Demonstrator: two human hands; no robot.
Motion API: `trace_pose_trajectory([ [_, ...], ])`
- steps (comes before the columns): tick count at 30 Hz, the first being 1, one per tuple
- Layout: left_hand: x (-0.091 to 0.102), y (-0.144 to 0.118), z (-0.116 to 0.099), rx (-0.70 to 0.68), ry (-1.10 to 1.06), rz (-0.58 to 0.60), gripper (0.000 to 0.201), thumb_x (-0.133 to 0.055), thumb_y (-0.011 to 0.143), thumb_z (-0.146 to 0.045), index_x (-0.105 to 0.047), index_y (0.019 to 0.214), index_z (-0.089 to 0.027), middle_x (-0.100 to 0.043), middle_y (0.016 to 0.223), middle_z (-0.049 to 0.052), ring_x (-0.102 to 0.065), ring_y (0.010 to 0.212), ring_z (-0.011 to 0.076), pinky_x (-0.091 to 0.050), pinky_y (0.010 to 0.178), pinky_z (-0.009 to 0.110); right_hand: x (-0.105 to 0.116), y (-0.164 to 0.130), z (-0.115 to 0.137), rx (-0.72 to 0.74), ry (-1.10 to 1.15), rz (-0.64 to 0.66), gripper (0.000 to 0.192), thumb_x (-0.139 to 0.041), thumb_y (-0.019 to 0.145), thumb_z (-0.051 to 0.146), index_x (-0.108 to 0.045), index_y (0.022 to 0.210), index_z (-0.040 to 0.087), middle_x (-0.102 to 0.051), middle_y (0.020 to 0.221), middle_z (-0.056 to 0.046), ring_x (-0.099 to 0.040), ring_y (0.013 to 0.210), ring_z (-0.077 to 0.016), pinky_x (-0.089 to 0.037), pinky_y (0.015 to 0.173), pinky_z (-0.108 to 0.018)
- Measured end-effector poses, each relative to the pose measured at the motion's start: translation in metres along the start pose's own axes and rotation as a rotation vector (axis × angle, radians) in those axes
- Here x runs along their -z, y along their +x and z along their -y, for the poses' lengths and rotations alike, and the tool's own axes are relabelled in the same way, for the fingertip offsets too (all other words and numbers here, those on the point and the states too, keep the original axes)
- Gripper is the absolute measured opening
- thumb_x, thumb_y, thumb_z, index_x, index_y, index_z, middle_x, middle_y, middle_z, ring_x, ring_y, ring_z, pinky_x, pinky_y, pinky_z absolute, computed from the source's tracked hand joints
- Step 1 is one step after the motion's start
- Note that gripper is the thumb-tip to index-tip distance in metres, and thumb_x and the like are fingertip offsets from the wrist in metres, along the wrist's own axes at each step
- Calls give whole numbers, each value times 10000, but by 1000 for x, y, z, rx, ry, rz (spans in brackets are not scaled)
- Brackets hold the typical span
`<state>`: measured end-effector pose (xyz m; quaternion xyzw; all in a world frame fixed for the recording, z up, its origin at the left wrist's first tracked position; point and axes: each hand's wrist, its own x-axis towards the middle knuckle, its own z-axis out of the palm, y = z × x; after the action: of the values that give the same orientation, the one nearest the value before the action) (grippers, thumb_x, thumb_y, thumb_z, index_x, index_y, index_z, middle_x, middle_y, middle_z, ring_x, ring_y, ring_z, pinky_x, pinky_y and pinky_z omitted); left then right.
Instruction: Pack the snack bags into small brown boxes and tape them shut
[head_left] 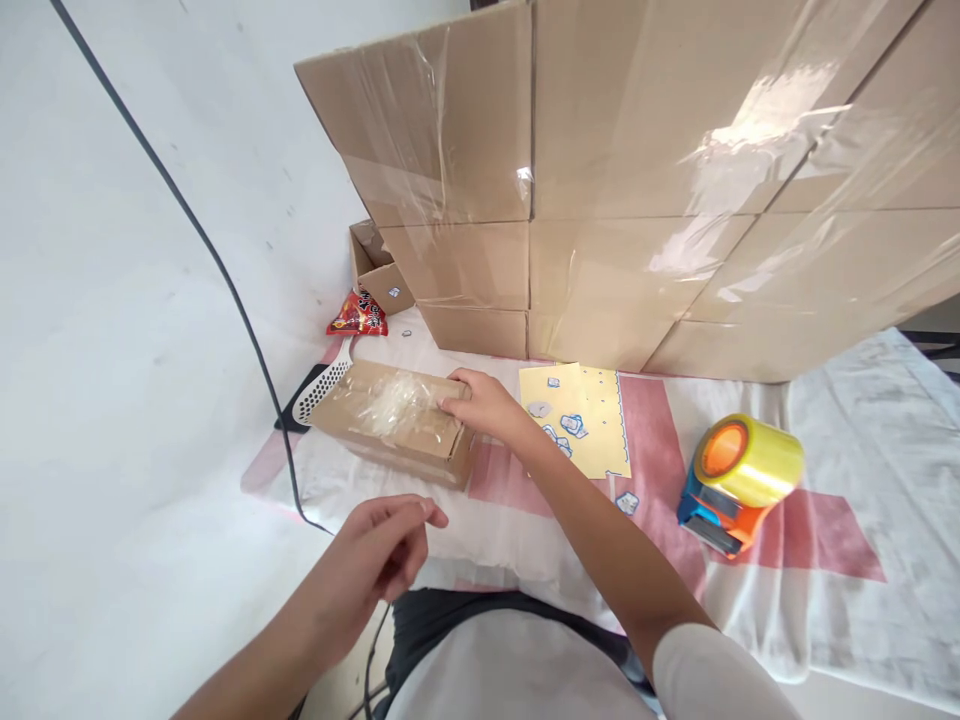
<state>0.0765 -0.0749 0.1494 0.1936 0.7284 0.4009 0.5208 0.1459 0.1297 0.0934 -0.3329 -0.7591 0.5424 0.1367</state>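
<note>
A taped cardboard box [390, 410] lies on the cloth-covered surface, with crumpled clear tape [401, 400] on its top. My right hand [476, 402] grips the box's right end, thumb on the top and fingers over the far edge. Nearer to me, my left hand [386, 550] hangs apart from the box. Its fingers are curled in, and nothing shows in them. Beside the box's left end lies a white perforated spoon [321, 393], its head over a black object [289, 412].
A tape dispenser [742, 485] with a yellow roll sits to the right. Yellow paper [600, 430] with stickers lies behind my right forearm. Large taped cardboard [600, 200] rises at the back. A red packet [358, 315], a small carton [384, 275] and a dark cable [225, 275] are left.
</note>
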Motion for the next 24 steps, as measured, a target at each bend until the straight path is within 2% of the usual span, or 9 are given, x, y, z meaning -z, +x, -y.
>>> trace_pose_trajectory([
  [2, 0, 3, 2, -351, 280, -147, 354, -598, 895, -511, -709, 960, -182, -674, 684, 43, -598, 572, 152, -455, 532, 264, 0, 1, 0, -2, 23, 13, 243, -647, 793, 342, -633, 1007, 227, -702, 995, -19, -644, 875, -187, -453, 708, -277],
  [3, 2, 10, 3, -569, 441, -268, 338, -606, 903, -487, -712, 1033, -194, -743, 859, 82, -686, 751, 203, -535, 673, 321, 0, 1, -1, 4, 31, 23, 243, -647, 789, 335, -628, 1004, 222, -699, 985, -19, -641, 861, -183, -451, 698, -273],
  [4, 5, 19, 5, -778, 613, -385, 344, -625, 903, -463, -706, 1114, -204, -759, 1051, 109, -711, 954, 251, -551, 844, 384, -1, 0, -1, 15, 36, 32, 245, -645, 789, 331, -625, 1005, 219, -697, 980, -20, -639, 848, -179, -450, 691, -272],
  [5, 8, 31, 8, -956, 784, -469, 380, -643, 902, -443, -687, 1197, -208, -731, 1216, 124, -679, 1133, 287, -505, 995, 435, -2, 0, -1, 29, 37, 31, 245, -640, 792, 330, -625, 1008, 217, -696, 981, -20, -638, 845, -178, -452, 697, -273],
  [7, 17, 53, 18, -1173, 1076, -500, 484, -653, 914, -417, -616, 1348, -206, -653, 1391, 128, -586, 1323, 317, -380, 1155, 480, -5, -1, -3, 56, 35, 4, 237, -619, 815, 344, -632, 1016, 219, -701, 1011, -21, -639, 878, -178, -460, 744, -283],
  [10, 27, 72, 39, -1264, 1255, -462, 552, -619, 956, -342, -499, 1475, -199, -625, 1434, 121, -552, 1375, 290, -308, 1209, 453, -10, -2, -5, 72, 21, -21, 212, -594, 846, 359, -653, 999, 225, -712, 1049, -15, -634, 951, -180, -460, 822, -292],
  [14, 30, 74, 59, -1281, 1189, -515, 499, -598, 967, -230, -513, 1458, -203, -645, 1406, 122, -553, 1378, 271, -303, 1211, 452, -17, -3, -6, 83, -41, -45, 194, -569, 869, 360, -666, 981, 235, -717, 1038, -10, -629, 953, -181, -458, 823, -285],
  [19, 27, 79, 62, -1338, 1075, -542, 405, -624, 948, -181, -596, 1352, -209, -705, 1313, 115, -618, 1301, 265, -297, 1219, 489, -21, -4, -9, 118, -89, -108, 225, -518, 912, 380, -683, 985, 246, -717, 1004, -3, -625, 931, -176, -447, 840, -284],
  [24, 26, 85, 66, -1379, 1005, -570, 387, -626, 942, -172, -612, 1327, -204, -723, 1275, 121, -637, 1271, 267, -251, 1241, 527, -23, -4, -13, 149, -80, -141, 294, -449, 960, 399, -688, 948, 230, -711, 969, -2, -619, 916, -166, -443, 841, -279],
])
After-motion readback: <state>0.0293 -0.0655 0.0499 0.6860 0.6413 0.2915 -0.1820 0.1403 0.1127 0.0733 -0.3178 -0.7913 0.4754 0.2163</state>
